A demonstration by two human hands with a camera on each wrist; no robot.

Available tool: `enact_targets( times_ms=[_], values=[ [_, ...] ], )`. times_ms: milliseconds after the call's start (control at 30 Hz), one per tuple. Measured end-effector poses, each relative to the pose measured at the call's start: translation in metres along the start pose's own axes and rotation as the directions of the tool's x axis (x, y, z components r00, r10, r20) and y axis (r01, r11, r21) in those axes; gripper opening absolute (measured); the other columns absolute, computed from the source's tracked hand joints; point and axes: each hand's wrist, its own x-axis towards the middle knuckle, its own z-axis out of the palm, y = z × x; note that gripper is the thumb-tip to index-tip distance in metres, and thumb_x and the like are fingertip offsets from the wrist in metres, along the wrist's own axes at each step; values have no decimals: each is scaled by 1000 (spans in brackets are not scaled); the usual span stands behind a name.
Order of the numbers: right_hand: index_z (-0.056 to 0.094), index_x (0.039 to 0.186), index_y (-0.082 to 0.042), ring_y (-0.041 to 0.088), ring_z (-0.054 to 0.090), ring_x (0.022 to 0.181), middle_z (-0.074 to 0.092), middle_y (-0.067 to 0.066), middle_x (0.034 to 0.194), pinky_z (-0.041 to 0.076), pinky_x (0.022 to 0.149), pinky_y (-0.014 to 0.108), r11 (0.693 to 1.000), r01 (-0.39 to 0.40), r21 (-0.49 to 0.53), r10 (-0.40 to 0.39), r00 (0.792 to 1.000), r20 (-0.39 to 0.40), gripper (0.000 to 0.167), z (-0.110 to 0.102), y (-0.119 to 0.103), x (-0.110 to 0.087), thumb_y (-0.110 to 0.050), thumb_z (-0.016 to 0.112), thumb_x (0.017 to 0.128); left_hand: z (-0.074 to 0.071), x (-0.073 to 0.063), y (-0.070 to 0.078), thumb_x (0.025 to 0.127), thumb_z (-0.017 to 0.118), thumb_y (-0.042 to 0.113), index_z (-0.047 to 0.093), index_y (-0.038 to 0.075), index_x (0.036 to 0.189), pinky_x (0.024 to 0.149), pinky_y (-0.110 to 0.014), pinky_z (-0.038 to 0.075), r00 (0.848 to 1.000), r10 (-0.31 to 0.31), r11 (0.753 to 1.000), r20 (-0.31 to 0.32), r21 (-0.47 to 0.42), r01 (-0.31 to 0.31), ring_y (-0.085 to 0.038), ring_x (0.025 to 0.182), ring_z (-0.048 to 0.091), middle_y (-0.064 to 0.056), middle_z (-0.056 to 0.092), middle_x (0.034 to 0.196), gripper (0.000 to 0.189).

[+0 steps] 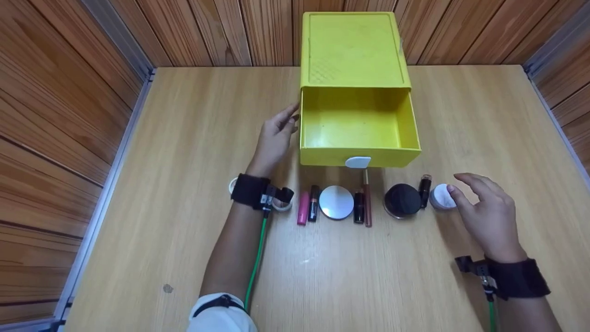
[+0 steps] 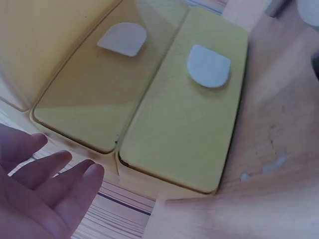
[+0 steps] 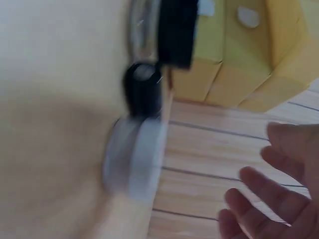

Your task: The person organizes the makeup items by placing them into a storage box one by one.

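Note:
A yellow drawer unit [image 1: 355, 50] stands at the back with its top drawer [image 1: 359, 158] pulled out. My left hand [image 1: 275, 140] is at the unit's left side, fingertips right by the wall, fingers loosely extended. Two lower drawer fronts with white knobs [image 2: 209, 65] show in the left wrist view. My right hand [image 1: 491, 214] hovers beside a white-lidded jar [image 1: 443, 197], thumb over the lid's edge and fingers loosely bent. In the right wrist view, the fingers are apart from the blurred jar [image 3: 133, 159] and grip nothing.
Cosmetics line up before the unit: a pink tube [image 1: 303, 208], black tubes [image 1: 313, 203], a silver round compact [image 1: 336, 202], a brown pencil-like stick [image 1: 367, 205], a black-lidded jar [image 1: 402, 201] and a lipstick [image 1: 425, 191]. A white round item [image 1: 282, 205] is partly hidden under my left wrist.

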Motion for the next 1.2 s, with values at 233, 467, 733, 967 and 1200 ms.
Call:
enact_targets(
  times_ms=[233,467,733,967,1200],
  values=[
    [56,134,-1,49,41,125,50,27,134,32,98,66,991,-84,-108,112,951,288,47,-5,21,3,-27,64,96,7,-4,-4,96,54,-5,45,12,145,99,-22,43,999,35,999,24,28,-35,-13,125,51,-1,44,148,52],
    [43,142,2,57,32,127,36,33,143,25,98,71,981,-51,-185,137,862,488,56,-14,41,-3,-25,61,97,34,-8,-17,94,56,-7,39,14,148,97,-22,44,992,123,990,36,72,-125,-13,126,50,-2,38,151,60],
    [53,129,7,55,46,113,50,33,128,37,88,70,969,71,-238,56,870,489,51,-22,50,-8,-16,71,87,54,-11,-23,98,56,2,43,10,144,97,-19,42,989,147,980,-7,133,-145,-9,125,50,-5,42,147,49],
    [56,124,7,54,50,108,54,34,122,39,86,69,959,76,-272,67,874,481,48,-23,50,1,-12,74,83,54,-8,-26,98,57,7,48,12,142,97,-19,43,986,157,980,-52,133,-149,-6,125,49,-4,44,145,45],
    [52,128,8,55,47,105,46,37,128,37,85,70,929,-65,-366,236,862,448,54,-38,44,2,-13,74,83,57,-8,-26,97,57,7,47,15,141,96,-18,43,989,143,982,-47,132,-136,-6,126,48,1,43,145,46]
  ],
)
